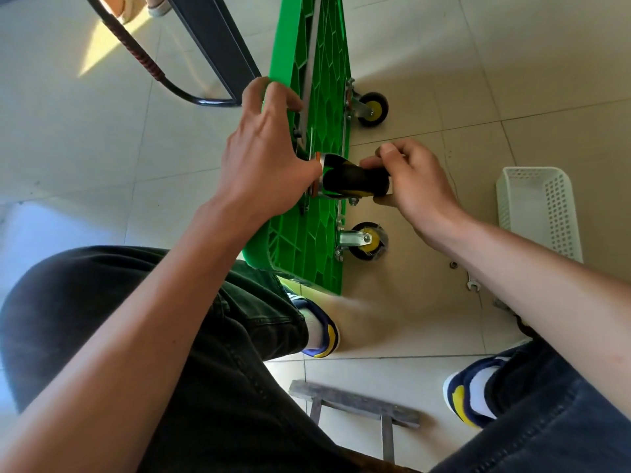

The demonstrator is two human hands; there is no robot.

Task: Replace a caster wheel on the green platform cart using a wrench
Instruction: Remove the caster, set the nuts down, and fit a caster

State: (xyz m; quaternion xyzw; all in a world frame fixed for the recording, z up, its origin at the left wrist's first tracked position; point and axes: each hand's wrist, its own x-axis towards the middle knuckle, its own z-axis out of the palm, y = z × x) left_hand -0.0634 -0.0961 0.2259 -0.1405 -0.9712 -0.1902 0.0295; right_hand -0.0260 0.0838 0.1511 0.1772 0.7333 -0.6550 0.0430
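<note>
Your right hand (413,186) is curled around the black tyre of the caster wheel (355,180), thumb on top and fingers underneath, holding it against the underside of the green cart (317,240). Your left hand (269,158) grips the top edge of the cart, fingers hooked over the rim, with the thumb side pressed near the wheel's mounting plate. The cart stands on its side on the tiled floor, ribbed underside facing your right, and the wheel you hold sits at its upper near corner

As for progress, you look to be partway through: two other wheels, the far wheel (374,109) and the near wheel (367,240), are bolted in place lower down, while the one in your hand seems to be only positioned, not fastened. A loose nut (453,264) lies on the floor near your right forearm, and the wrench (473,283) lies just beside it, untouched, partly hidden by your arm. A white basket (543,213) stands to the right

Judging by that, what is left is to line the plate up with its holes, thread the nuts on, tighten them with the wrench, then set the cart back on its wheels. Whether any bolts are already through the plate cannot be made out
</note>
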